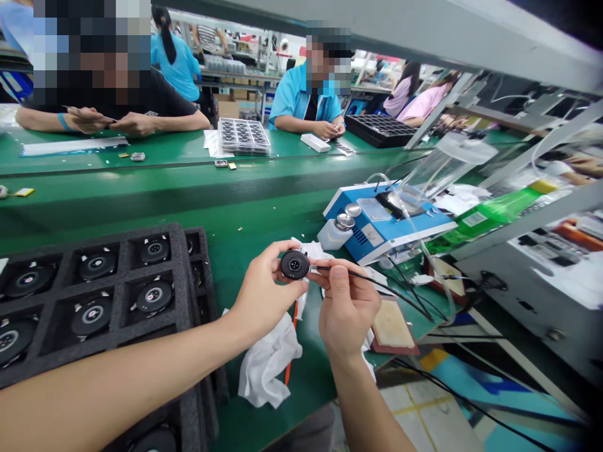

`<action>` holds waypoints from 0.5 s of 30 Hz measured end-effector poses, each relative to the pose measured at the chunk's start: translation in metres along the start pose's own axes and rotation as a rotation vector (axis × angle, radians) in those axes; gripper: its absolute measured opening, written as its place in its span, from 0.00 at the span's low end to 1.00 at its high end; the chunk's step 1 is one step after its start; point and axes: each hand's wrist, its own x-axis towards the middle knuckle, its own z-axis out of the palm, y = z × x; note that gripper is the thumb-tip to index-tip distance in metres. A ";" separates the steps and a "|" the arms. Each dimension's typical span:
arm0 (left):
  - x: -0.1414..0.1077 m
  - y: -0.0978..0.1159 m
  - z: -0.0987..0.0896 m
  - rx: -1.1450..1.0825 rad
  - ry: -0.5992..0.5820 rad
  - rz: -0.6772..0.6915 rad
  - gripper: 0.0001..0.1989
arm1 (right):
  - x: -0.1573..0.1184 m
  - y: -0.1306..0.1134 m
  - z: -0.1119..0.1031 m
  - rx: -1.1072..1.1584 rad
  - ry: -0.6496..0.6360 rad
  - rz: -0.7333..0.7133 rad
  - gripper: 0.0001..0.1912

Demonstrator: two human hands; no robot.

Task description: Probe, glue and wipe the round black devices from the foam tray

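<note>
My left hand (267, 285) pinches a round black smartwatch body (294, 265) by its rim, its back with small contacts facing me. From the right, my right hand (348, 301) grips a thin pen-like tool with a black cord (365, 275); its tip meets or nearly meets the watch's right edge, and I cannot tell which. Below the hands, a crumpled white cloth (268, 364) lies on the green table, with an orange stick (288, 374) beside it. To the left, a dark foam tray (181, 301) holds several similar watch bodies in its compartments.
A blue-and-white machine (377, 220) stands behind my right hand, near a white pump bottle (335, 233). A tan pad (393, 323) lies to the right, and a green bottle (494, 216) farther off. Two people work across the table around a clear tray (244, 136). A metal shelf beam crosses above.
</note>
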 end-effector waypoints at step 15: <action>0.000 -0.001 0.000 -0.013 0.001 0.004 0.26 | -0.001 -0.001 -0.001 -0.032 -0.001 0.009 0.10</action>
